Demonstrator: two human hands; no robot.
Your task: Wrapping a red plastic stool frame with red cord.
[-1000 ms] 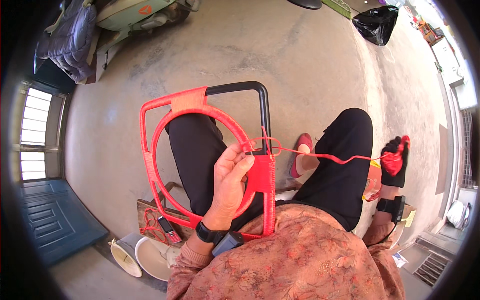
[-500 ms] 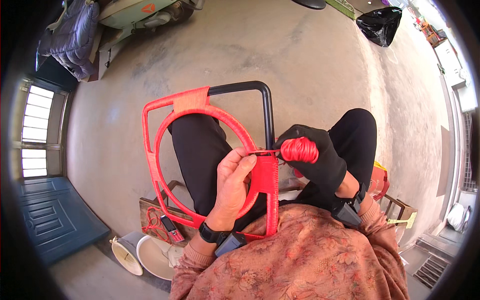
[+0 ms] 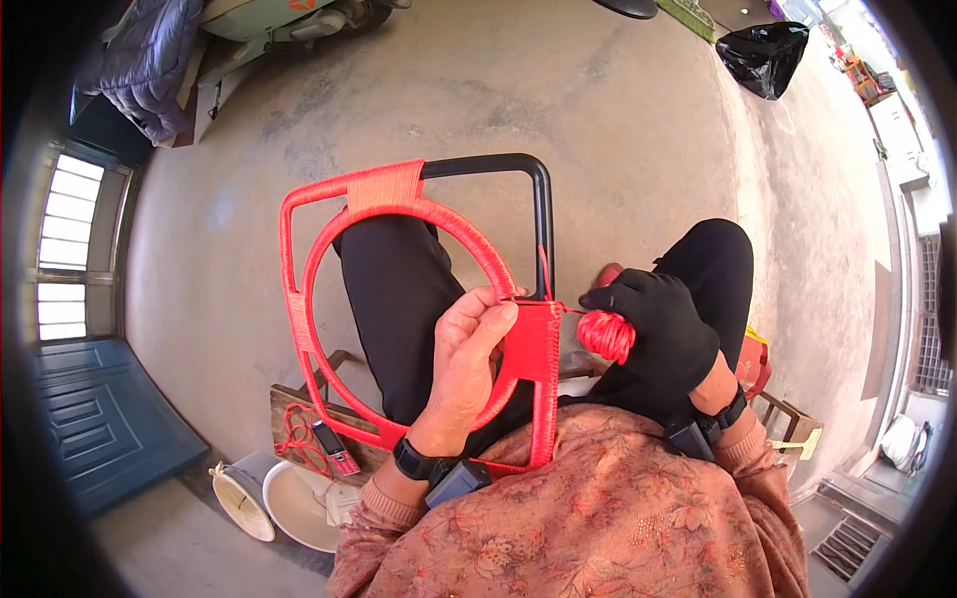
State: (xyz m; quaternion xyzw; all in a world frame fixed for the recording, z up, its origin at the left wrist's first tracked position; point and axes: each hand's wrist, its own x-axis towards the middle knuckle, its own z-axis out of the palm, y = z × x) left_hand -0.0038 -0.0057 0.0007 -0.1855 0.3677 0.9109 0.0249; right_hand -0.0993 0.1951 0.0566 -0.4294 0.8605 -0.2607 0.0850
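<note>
The left hand [image 3: 465, 351] is pinched, thumb against fingers, on the red-wrapped frame [image 3: 545, 419], which lies over the left thigh [image 3: 392, 309], its lower edge beside the blouse [image 3: 598, 508]. The black-gloved right hand [image 3: 666, 329] is closed around a red cord bundle [image 3: 606, 337] just right of the frame; a short strand [image 3: 572, 310] runs from it to the upper right corner of the frame's red panel [image 3: 532, 334].
</note>
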